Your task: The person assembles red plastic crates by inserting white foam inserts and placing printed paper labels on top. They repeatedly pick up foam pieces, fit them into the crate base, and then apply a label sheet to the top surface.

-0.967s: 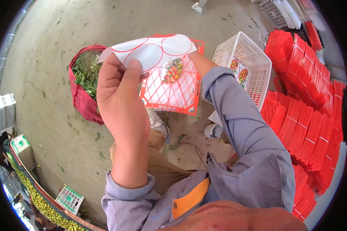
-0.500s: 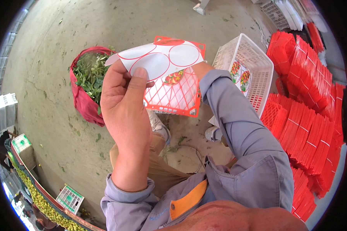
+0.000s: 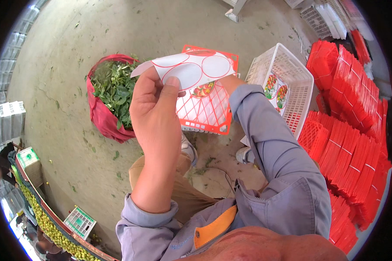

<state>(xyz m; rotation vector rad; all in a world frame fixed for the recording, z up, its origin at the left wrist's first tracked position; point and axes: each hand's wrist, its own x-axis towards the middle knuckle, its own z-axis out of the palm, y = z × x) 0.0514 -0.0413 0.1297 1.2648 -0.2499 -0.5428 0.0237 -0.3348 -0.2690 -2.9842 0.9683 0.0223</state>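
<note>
My left hand (image 3: 156, 102) pinches the left end of a white sticker sheet (image 3: 216, 66) with red-outlined oval blanks, thumb on top and fingers curled underneath. The sheet bends and hangs over a red mesh lid (image 3: 226, 118). White lining shows through this lid, which lies on a crate. A colourful oval sticker (image 3: 203, 90) with a fruit picture sits on or just above the lid, partly covered by the sheet. My right hand (image 3: 231, 82) reaches in at the sheet's right end. Its fingers are hidden behind the sheet, so what they touch cannot be seen.
Left of the lid lies a dark red sack (image 3: 101, 114) full of green leaves. A white basket (image 3: 304, 82) on the right holds printed sticker sheets (image 3: 276, 92). Bundled red mesh lids (image 3: 342, 143) are stacked further right. Green fruit (image 3: 52, 228) fills a long trough at lower left.
The whole view has shifted slightly, so things appear a little further right and lower. Both hands and the sheet keep nearly the same pose over the lid.
</note>
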